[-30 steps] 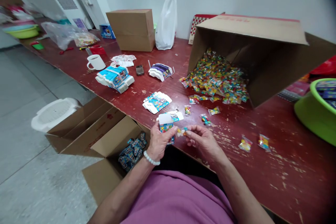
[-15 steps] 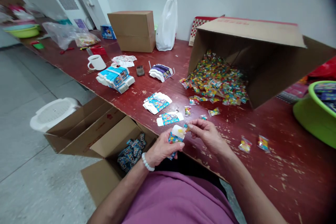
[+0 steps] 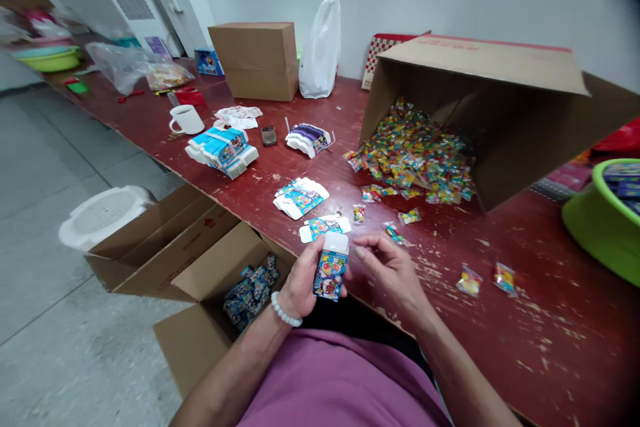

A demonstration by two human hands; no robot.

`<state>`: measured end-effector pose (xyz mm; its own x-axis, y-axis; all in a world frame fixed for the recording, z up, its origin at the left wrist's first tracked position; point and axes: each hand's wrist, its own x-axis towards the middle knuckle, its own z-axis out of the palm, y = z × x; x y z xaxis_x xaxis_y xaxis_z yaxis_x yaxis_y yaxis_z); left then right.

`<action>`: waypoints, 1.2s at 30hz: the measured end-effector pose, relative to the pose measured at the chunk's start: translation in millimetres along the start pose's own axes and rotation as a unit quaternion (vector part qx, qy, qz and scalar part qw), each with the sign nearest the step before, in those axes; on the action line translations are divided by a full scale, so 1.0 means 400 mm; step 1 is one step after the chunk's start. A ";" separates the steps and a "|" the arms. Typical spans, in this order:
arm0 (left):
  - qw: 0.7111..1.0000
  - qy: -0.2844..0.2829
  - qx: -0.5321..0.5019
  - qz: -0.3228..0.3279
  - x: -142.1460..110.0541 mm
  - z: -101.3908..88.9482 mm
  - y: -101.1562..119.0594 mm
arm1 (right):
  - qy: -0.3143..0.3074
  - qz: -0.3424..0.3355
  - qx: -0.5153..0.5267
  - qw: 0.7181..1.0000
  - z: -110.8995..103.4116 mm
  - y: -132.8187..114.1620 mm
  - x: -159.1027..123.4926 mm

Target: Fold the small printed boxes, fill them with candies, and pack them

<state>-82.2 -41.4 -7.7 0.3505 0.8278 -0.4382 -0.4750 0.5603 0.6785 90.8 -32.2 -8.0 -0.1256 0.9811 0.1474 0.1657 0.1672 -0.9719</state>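
Note:
My left hand grips a small blue printed candy box upright over the table edge, its white top flap raised. Just right of the flap is my right hand, fingers loosely bent and slightly apart, with nothing visible in them. Past the box lie a flat unfolded box and a small stack of flattened boxes. Loose wrapped candies are scattered beyond my right hand. A large carton on its side spills a heap of wrapped candies.
Below the table edge, an open carton holds filled boxes. A white stool stands on the floor. Bundled flat boxes, a mug and a closed carton are farther back. A green basin is at right.
The wrapped candy has left my right fingers and is out of sight at the box. My left hand has turned the box's printed front toward me; my right hand has drawn slightly away.

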 end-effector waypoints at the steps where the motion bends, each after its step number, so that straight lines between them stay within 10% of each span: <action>1: 1.000 0.008 -0.009 0.001 0.002 0.000 -0.003 | -0.011 0.007 0.015 1.000 0.009 0.007 -0.006; 14: 0.996 0.045 0.037 0.074 -0.007 0.018 -0.022 | -0.069 0.153 0.219 0.961 0.036 0.016 0.013; 20: 0.997 0.037 0.015 0.065 -0.003 0.013 -0.021 | -0.057 0.129 0.233 0.962 0.046 0.016 0.018; 26: 0.995 0.077 -0.021 0.061 0.005 0.005 -0.031 | -0.048 0.007 0.036 0.998 0.044 0.014 0.006; 32: 0.998 0.034 -0.020 0.039 0.003 0.013 -0.024 | -0.063 0.091 0.201 0.973 0.047 0.009 0.015; 36: 0.999 0.005 -0.034 0.008 -0.004 0.016 -0.007 | -0.081 -0.002 0.066 0.994 0.029 -0.005 0.013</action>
<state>-76.2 -44.5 -5.4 0.3343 0.8364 -0.4343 -0.5345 0.5478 0.6436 78.4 -28.5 -7.4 -0.2846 0.9498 0.1299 0.0357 0.1459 -0.9887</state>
